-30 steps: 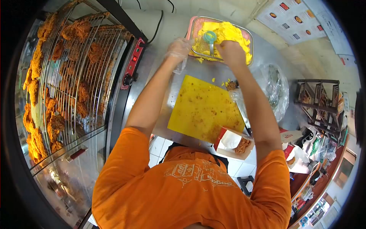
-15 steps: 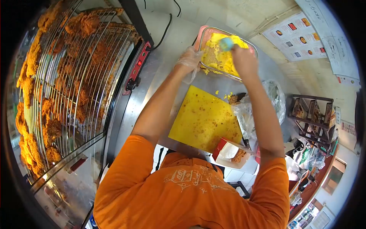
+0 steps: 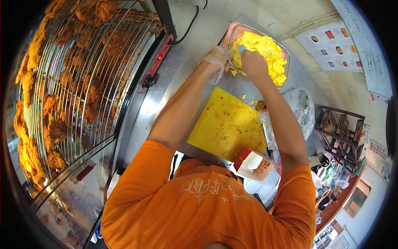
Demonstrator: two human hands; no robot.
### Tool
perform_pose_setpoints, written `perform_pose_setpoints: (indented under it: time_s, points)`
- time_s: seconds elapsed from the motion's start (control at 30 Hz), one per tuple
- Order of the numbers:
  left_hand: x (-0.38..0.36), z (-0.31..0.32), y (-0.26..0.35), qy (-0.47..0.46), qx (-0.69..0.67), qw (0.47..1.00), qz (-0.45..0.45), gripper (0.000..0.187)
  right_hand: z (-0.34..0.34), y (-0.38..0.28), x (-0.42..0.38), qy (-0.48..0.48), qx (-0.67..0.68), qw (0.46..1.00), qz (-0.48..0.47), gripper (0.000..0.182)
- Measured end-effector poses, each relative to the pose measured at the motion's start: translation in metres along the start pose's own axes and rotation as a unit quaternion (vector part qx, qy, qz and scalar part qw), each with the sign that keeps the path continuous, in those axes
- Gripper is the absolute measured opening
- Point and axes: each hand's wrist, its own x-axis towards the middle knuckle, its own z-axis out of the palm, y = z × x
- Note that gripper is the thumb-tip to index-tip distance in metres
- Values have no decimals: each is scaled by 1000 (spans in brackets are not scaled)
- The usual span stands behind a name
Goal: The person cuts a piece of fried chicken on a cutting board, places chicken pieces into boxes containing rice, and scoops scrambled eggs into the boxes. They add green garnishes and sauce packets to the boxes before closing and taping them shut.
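My left hand (image 3: 217,59), in a clear plastic glove, is closed on the near left rim of a wire-rimmed basket (image 3: 286,58) set in a pink tray (image 3: 229,36). Yellow scrambled egg (image 3: 267,52) is heaped inside, and a few bits lie outside the rim. In my bare right hand (image 3: 254,64) is a light blue tool, probably a spatula (image 3: 241,48); its blade rests at the egg's left side and my fist covers the rest.
A crumb-strewn yellow cutting board (image 3: 226,124) lies nearer me. At its corner stands an open red-and-white box (image 3: 244,159) with fried chicken (image 3: 262,167) and a white item. Plastic bags (image 3: 300,110) lie right. A heated cabinet (image 3: 151,66) of fried chicken stands left.
The spatula has moved to the egg's left side with my right hand. The egg now covers the basket bottom that showed before. My left hand stays at the rim; the whole view has shifted slightly.
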Motion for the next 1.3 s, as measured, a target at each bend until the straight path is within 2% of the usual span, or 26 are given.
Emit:
perform_pose_setpoints:
  time_s: [0.1, 0.17, 0.27, 0.3, 0.37, 0.4, 0.47, 0.5, 0.57, 0.63, 0.7, 0.73, 0.77, 0.8, 0.83, 0.87, 0.9, 0.97, 1.03, 1.07, 1.1, 1.17, 1.2, 1.23, 1.27, 1.3]
  points:
    - [3, -1, 2, -6, -34, 999, -19, 30, -3, 7, -8, 17, 154, 988, 6, 27]
    - [20, 0, -17, 0, -30, 999, -19, 30, -9, 9, -23, 17, 222, 975, 23, 28]
    - [19, 3, -13, 12, -57, 998, -24, 30, -13, 6, -40, 9, 286, 958, 35, 23]
    - [15, 4, -10, 15, -71, 997, -27, 29, -2, 13, -42, 29, 325, 945, 36, 24]
    - [21, 3, -12, 14, -8, 1000, -16, 33, 25, 32, -37, 76, 401, 912, 32, 26]
    - [21, 3, -15, 14, 25, 1000, -12, 34, 19, 31, -41, 25, 485, 866, 119, 27]
    - [20, 5, -19, 45, 47, 998, -23, 42, 1, 38, -48, -67, 627, 724, 281, 29]
    - [19, 8, -16, 56, 58, 996, -25, 46, -2, 41, -51, -47, 662, 689, 291, 28]
    - [4, 13, 12, 67, 87, 985, -133, 61, -2, 45, -57, 3, 724, 617, 308, 27]
    - [17, 4, -25, 50, 87, 989, -110, 71, -16, 52, -67, 41, 737, 605, 297, 28]
    - [-10, 10, -17, 68, 82, 992, -65, 68, -66, 54, -93, 75, 747, 590, 298, 28]
    - [-27, 16, 3, 74, 89, 988, -100, 64, -85, 59, -110, 108, 756, 588, 266, 29]
    - [-13, 1, -29, 33, 97, 993, -59, 60, -105, 67, -137, 144, 761, 584, 241, 30]
    - [-16, -5, -37, -7, 44, 999, -4, 57, -131, 75, -174, 185, 724, 621, 235, 31]
    - [-41, -1, -21, 0, 86, 996, -4, 53, -157, 81, -208, 216, 684, 658, 230, 31]
    - [-67, 8, -3, 20, 118, 992, 45, 55, -188, 84, -249, 237, 631, 688, 267, 32]
    - [-97, 17, 17, 61, 121, 990, 28, 52, -214, 84, -295, 255, 576, 719, 296, 33]
    - [-103, 0, -9, 77, 43, 978, 187, 50, -243, 76, -377, 279, 428, 756, 408, 31]
    - [-155, 52, 21, 224, 87, 898, 369, 60, -235, 65, -438, 286, 257, 778, 498, 30]
    - [-161, 51, 15, 141, 210, 864, 435, 66, -218, 61, -468, 279, 252, 765, 522, 30]
    - [-162, 49, 7, 56, 326, 805, 493, 72, -193, 61, -494, 276, 247, 753, 543, 29]
    - [-162, 63, 9, -9, 341, 764, 547, 78, -123, 63, -531, 287, 142, 766, 558, 23]
    - [-165, 87, 13, 11, 241, 798, 552, 78, -82, 68, -549, 184, -6, 816, 548, 23]
    - [-171, 109, 16, 28, 138, 824, 549, 77, -50, 72, -563, 72, -154, 836, 522, 26]
    - [-183, 123, 30, -47, 201, 808, 552, 75, -35, 65, -566, 52, -207, 855, 473, 37]
    - [-201, 130, 56, -122, 264, 784, 548, 73, -27, 59, -569, 34, -222, 860, 457, 37]
